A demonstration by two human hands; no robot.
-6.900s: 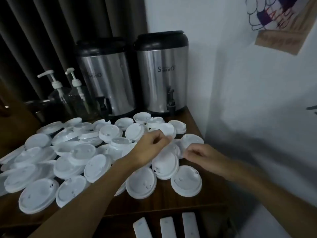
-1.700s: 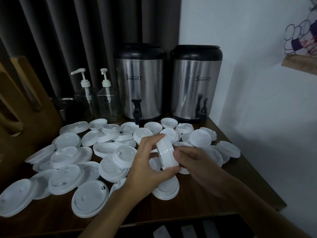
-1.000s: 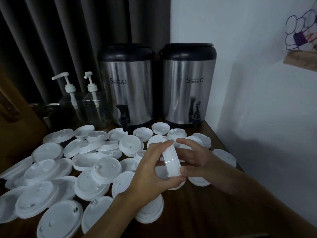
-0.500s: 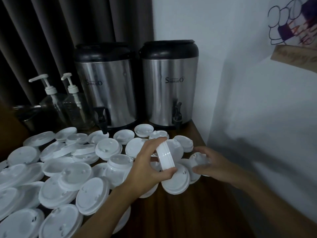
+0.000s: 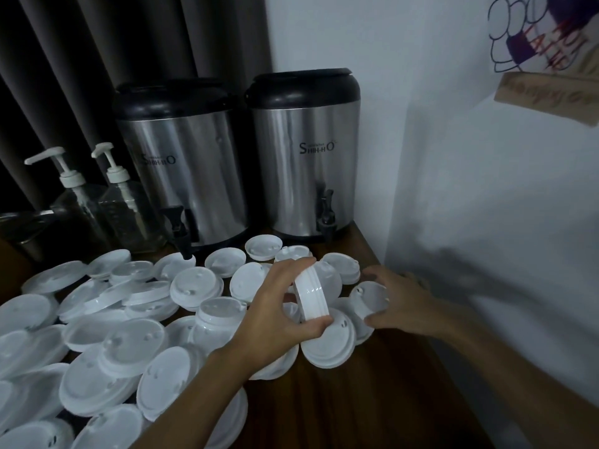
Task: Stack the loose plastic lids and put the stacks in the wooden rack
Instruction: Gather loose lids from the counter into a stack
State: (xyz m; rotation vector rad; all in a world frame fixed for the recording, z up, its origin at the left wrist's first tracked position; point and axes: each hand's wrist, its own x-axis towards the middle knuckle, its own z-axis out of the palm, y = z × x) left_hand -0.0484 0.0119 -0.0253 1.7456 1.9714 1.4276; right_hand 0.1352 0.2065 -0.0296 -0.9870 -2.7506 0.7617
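The lids [image 5: 201, 283] are smooth white plastic with a faint sheen. The dispensers [image 5: 304, 170] are brushed metal with matt black tops. The table [image 5: 372, 400] is dark, smooth wood.

Loose lids [image 5: 136, 338] spread across wooden table [image 5: 372, 400], left to centre. Two dispensers [image 5: 304, 157] behind, against wall. Two pump bottles [image 5: 97, 202] left of dispensers. Wall right.

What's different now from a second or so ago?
The right hand left the stack, reached right and now grips a loose lid. The left hand still holds the stack on edge. The two steel dispensers and scattered lids stayed put.
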